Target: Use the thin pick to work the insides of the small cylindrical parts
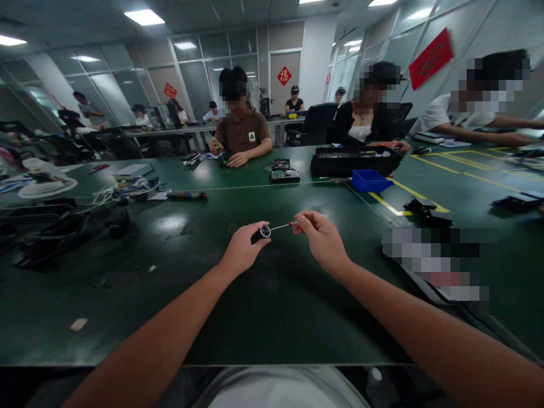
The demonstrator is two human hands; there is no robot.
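Between the thumb and fingers of my left hand (243, 248) is a small black round part (265, 231) with a pale ring at its end, facing right. My right hand (319, 237) pinches the red handle of a thin screwdriver (280, 227). Its metal shaft points left, and the tip meets or nearly meets the ringed end; I cannot tell whether it goes inside. Both hands are held over the green table (272, 317), near its middle.
Black plastic parts (72, 232) lie at left, near a dark cylindrical tool (186, 195). Ahead are circuit boards (284, 174), a long black housing (357, 161) and a blue bin (370, 181). Black pieces (426, 212) and a sheet (425, 266) lie at right. Several people sit around.
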